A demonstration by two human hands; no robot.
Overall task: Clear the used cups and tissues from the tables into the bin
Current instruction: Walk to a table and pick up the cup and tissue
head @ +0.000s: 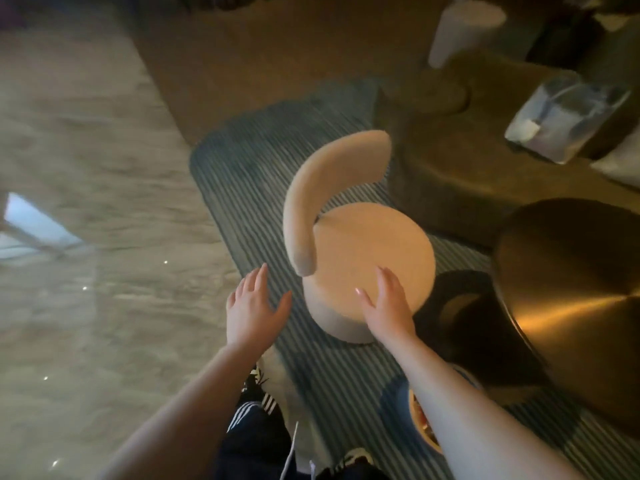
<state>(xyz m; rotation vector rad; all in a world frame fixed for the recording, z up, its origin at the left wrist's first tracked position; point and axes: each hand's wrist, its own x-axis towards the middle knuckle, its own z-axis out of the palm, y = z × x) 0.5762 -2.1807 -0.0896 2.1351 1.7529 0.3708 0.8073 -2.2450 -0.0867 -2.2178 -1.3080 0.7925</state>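
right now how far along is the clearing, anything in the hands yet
Nothing visibly done yet, and no cups or tissues can be made out in this blurred view. In hand: nothing; the left hand and right hand are both open and empty, reaching over the cream round chair on the striped rug. What may be a lined bin sits at upper right, contents unclear.

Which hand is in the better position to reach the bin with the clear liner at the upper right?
Probably the right hand. It is open, empty, and over the beige chair, on the same side as the bin. The left hand, also open, is farther left, over the striped rug.
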